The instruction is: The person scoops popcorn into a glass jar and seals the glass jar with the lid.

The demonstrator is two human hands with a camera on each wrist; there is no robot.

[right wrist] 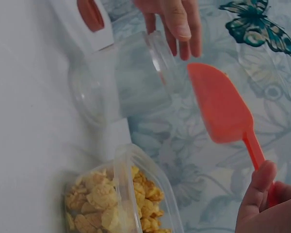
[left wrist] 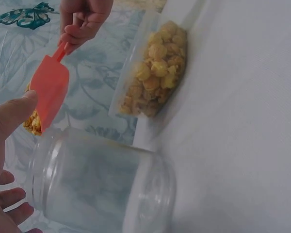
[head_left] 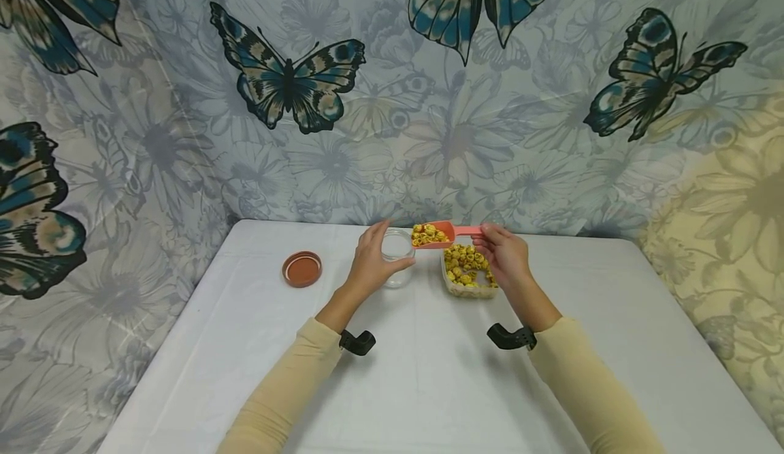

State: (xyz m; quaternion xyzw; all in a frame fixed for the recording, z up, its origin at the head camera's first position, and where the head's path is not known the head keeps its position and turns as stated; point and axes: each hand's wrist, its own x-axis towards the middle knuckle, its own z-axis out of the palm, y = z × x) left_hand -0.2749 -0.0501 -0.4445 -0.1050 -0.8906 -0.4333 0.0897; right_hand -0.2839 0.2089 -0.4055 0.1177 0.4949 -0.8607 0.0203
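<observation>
A clear jar (left wrist: 97, 177) is standing beside a plastic tub (head_left: 469, 292), the left hand (head_left: 370, 260) holding fingers wide at the jar's mouth, perhaps guarding it. The right hand (head_left: 507, 255) is pinching the level scoop (left wrist: 52, 87) by its handle, presumably so popcorn (head_left: 429, 235) isn't spilling.

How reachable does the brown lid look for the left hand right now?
Probably yes: the brown lid lies on the table left of the left hand, nothing visible between them, though that hand would have to leave the jar.

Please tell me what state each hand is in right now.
Left hand: open, at the clear jar; contact unclear.
Right hand: closed, holding the orange-red scoop.
</observation>
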